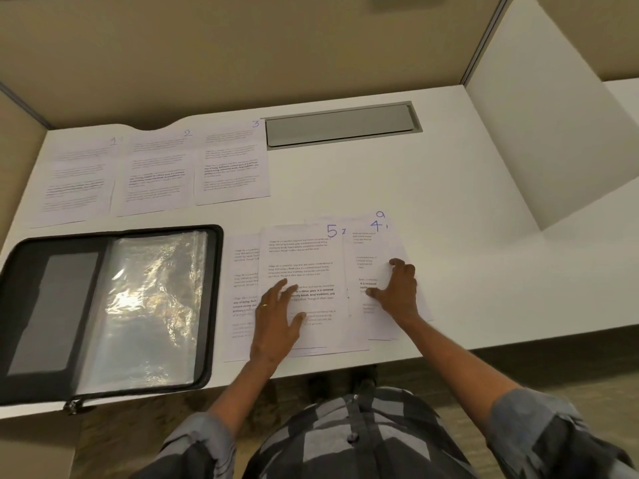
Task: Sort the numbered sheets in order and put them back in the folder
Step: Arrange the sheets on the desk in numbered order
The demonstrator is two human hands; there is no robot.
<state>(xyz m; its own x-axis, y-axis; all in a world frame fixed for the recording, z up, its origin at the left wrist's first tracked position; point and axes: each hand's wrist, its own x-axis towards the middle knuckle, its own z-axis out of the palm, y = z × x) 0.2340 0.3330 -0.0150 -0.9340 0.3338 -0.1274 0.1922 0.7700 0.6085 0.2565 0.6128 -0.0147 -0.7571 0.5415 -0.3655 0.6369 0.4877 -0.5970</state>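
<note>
Sheets 1, 2 and 3 lie side by side along the far left of the white desk. A loose pile of overlapping sheets sits at the front middle. Sheet 5 tops the pile, and my left hand presses flat on it with spread fingers. Sheet 4 pokes out to the right, with a sheet marked 9 under it. My right hand rests on sheet 4 with bent fingers. An open black zip folder with clear sleeves lies at the front left.
A grey metal cable hatch is set into the desk at the back. Beige partition walls close the back and left. A white divider panel stands on the right. The desk's front edge runs just below the pile.
</note>
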